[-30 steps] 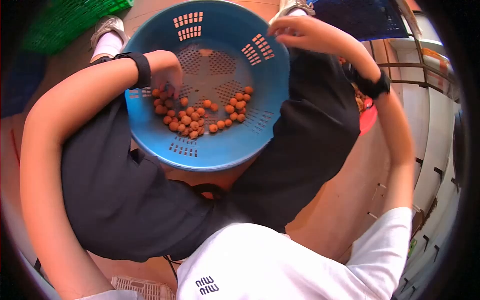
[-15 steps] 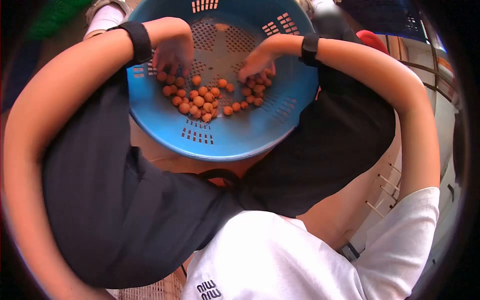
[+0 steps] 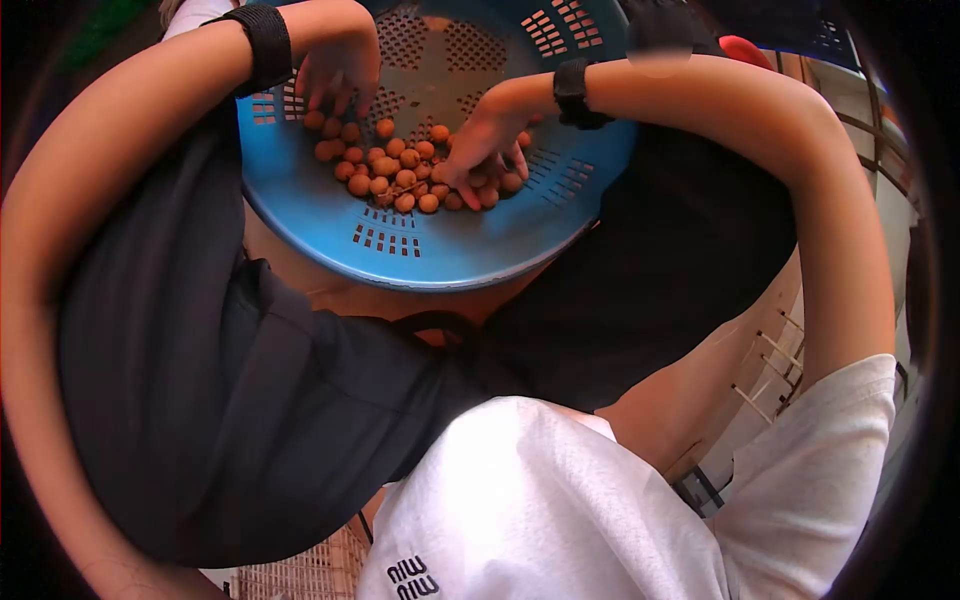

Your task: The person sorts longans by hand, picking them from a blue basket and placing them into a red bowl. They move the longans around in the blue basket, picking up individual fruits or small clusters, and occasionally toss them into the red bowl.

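Several round brown longans lie in a heap on the near side of a blue plastic basket between my legs. A few thin stems show among them. My left hand hangs over the left part of the basket, fingers loosely apart and pointing down, just behind the leftmost longans. Over the right end of the heap, my right hand has its fingers spread down against the longans. Some fruit beneath its palm is partly hidden. Neither hand visibly lifts a longan.
The basket has slotted walls and a perforated bottom. My dark-trousered legs flank it on both sides. A white wire rack stands at the right, and a woven or lattice surface shows at the bottom left.
My right hand has moved left and toward me, and the longans on the right now lie closer to the middle heap. The left hand stays near the left wall. The whole view has shifted slightly.
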{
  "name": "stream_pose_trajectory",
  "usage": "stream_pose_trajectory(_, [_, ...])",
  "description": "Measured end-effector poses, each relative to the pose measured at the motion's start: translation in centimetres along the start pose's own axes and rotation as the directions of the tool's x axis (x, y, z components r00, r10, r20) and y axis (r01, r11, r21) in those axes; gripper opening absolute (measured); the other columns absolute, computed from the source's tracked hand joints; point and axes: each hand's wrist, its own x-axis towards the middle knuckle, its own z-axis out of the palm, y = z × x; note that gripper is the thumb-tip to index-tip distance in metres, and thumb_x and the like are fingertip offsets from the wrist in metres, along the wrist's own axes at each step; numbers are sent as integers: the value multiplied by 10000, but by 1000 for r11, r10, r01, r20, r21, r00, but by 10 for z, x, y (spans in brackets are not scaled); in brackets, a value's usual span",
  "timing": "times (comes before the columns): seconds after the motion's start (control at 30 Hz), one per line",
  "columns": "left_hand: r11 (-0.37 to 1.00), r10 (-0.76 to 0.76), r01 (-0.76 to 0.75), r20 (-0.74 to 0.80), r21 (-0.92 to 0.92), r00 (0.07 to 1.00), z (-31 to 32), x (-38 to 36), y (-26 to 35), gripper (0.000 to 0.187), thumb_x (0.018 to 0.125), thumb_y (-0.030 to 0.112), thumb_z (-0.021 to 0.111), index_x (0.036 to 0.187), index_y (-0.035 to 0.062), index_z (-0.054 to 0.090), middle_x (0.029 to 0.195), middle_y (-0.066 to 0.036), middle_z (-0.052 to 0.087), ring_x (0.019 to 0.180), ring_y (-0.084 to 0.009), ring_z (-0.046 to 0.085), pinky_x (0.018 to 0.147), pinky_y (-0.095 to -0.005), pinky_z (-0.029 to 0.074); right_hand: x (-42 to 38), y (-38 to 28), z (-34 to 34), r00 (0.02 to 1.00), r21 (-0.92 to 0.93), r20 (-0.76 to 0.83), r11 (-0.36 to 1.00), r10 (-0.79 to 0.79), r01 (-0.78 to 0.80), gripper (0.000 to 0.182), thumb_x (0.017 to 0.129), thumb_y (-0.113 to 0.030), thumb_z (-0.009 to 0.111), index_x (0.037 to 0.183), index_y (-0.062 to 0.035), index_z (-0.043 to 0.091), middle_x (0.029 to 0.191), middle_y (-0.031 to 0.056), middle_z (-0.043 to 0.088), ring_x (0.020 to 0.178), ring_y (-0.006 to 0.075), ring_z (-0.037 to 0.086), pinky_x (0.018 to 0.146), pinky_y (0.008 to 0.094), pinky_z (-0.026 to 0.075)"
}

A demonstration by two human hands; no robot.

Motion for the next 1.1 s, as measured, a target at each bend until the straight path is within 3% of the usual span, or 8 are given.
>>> stream_pose_trajectory(0.27, [1000,14,-14,-29,7,999,-1,-1,-3,393,860,219,407,1246,171,463,1223,-113,511,961,-273,590,760,-405,506,8,-5,4,986,-248,164,968,15,26,157,773,-161,555,876,-56,498,808,67,494,710,163,497,648,305,523])
stream_pose_trajectory(0.47, [1000,18,-18,-52,0,998,-4,-1,-6,397,855,206,409,1246,165,461,1220,-112,513,950,-268,596,747,-397,510,13,-4,-3,946,-190,319,982,61,1,139,706,-48,564,770,-68,441,608,8,454,560,139,471,558,284,502])
stream_pose_trajectory(0.57, [1000,-12,10,-51,-28,999,-4,5,-6,397,852,199,411,1244,159,462,1209,-110,521,935,-262,602,736,-390,513,-11,-11,-22,985,-234,172,971,-10,50,134,700,-45,560,767,-65,445,635,18,478,572,129,487,556,286,508])
stream_pose_trajectory(0.67, [992,-105,102,-39,-77,994,-12,15,-4,389,852,201,420,1234,144,469,1155,-104,553,897,-245,611,719,-375,516,-58,-15,-48,978,-294,-186,955,-98,40,134,757,-25,515,761,-90,398,549,-10,407,485,127,428,562,306,490])
stream_pose_trajectory(0.73, [981,-182,178,-51,-75,982,-19,31,-12,385,851,213,437,1227,136,475,1103,-99,579,874,-231,614,711,-361,517,-90,3,-71,876,-386,-468,918,-115,-86,86,743,-20,514,766,-67,445,595,9,457,501,118,478,495,261,482])
stream_pose_trajectory(0.8, [974,-220,215,-67,-70,973,-20,41,-19,378,850,230,454,1212,127,487,1063,-92,597,861,-219,613,711,-347,514,-129,19,-85,679,-373,-722,901,-131,-223,93,728,-25,532,781,-61,464,642,7,492,510,102,504,476,229,472])
stream_pose_trajectory(0.97, [983,-169,174,-77,59,983,-19,34,-14,347,859,271,461,1154,107,542,1083,-67,601,884,-202,608,742,-337,500,-210,66,-33,394,-365,-852,931,-343,22,103,723,-3,521,787,-67,472,652,-5,500,529,83,502,468,221,436])
stream_pose_trajectory(1.1, [981,-191,189,-141,-34,971,-19,35,-15,332,785,300,551,1041,96,613,1007,-78,620,876,-192,588,751,-344,477,-252,150,20,425,-104,-895,989,-138,101,119,719,15,512,793,-71,478,660,-15,506,544,67,501,461,215,406])
